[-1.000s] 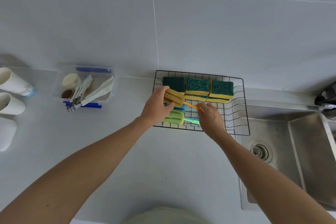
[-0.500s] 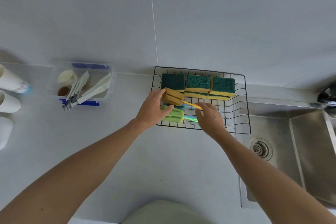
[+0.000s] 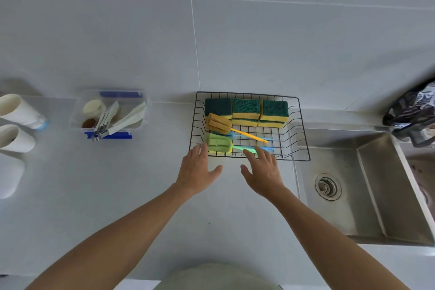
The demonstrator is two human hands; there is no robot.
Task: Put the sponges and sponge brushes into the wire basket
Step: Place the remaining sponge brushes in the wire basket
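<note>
A black wire basket (image 3: 303, 146) stands on the counter against the wall. Along its back lie green-and-yellow sponges (image 3: 247, 110), stacked in three piles. In front of them lie three sponge brushes: an orange one (image 3: 219, 123) on top, a blue one (image 3: 229, 134) mostly hidden beneath, and a green one (image 3: 217, 143) nearest me. My left hand (image 3: 197, 172) is open just in front of the basket's near left corner, holding nothing. My right hand (image 3: 263, 172) is open too, its fingertips over the basket's near rim by the green brush's handle.
A clear plastic box (image 3: 110, 113) with utensils sits to the left of the basket. White cups (image 3: 16, 125) lie at the far left. A steel sink (image 3: 362, 186) with a drain is on the right, and a dark object (image 3: 414, 113) sits behind it.
Both hands have let go of the orange brush and drawn back toward me out of the basket. The orange brush now rests across the other two.
</note>
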